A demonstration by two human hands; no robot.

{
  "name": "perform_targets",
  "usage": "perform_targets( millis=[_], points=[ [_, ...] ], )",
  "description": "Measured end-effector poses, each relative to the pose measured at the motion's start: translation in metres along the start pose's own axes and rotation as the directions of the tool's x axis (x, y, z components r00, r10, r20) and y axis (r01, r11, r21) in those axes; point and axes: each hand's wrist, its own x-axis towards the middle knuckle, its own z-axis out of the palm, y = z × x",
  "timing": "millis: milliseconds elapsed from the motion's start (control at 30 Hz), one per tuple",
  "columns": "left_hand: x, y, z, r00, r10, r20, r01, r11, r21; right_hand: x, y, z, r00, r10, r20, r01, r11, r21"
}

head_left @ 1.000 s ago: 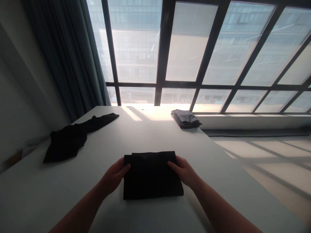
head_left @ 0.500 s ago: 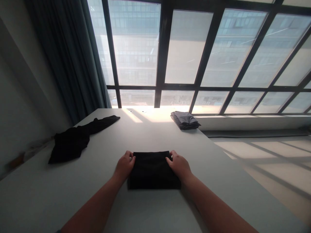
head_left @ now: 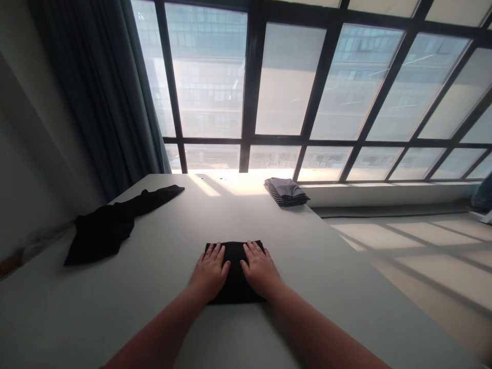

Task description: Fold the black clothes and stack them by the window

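A black folded garment (head_left: 235,282) lies flat on the white table in front of me, a neat rectangle whose exact kind I cannot tell. My left hand (head_left: 210,271) rests palm down on its left part, fingers stretched toward the far edge. On its right part lies my right hand (head_left: 259,269), also flat with the fingers extended. Both hands are open and press on the cloth without gripping it. Much of the garment's left and right sides is hidden beneath them.
A crumpled black garment (head_left: 102,225) is spread along the table's left side. Folded clothes, grey over striped (head_left: 286,192), are stacked near the far right edge. The white table (head_left: 154,287) ends before large windows; a dark curtain (head_left: 96,92) hangs at left.
My hands have let go of the garment's far corners and moved inward onto its top, fingers now spread flat. The whole view has shifted slightly.
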Motion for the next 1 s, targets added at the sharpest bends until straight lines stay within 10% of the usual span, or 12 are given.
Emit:
perform_targets(
  millis=[267,667,1000],
  points=[
    [0.017,-0.02,-0.007,0.997,-0.079,0.015,0.08,0.996,-0.042,0.009,0.013,-0.003,0.999,0.035,-0.009,-0.034,0.995,0.094],
    [0.061,-0.01,-0.013,0.979,0.199,0.038,-0.188,0.964,-0.186,0.017,0.035,-0.001,0.986,0.163,-0.037,-0.16,0.983,0.091],
    [0.052,-0.008,-0.02,0.983,0.134,0.128,-0.11,0.978,-0.179,0.01,0.054,-0.008,0.995,-0.034,-0.095,0.07,0.911,0.406]
  ],
)
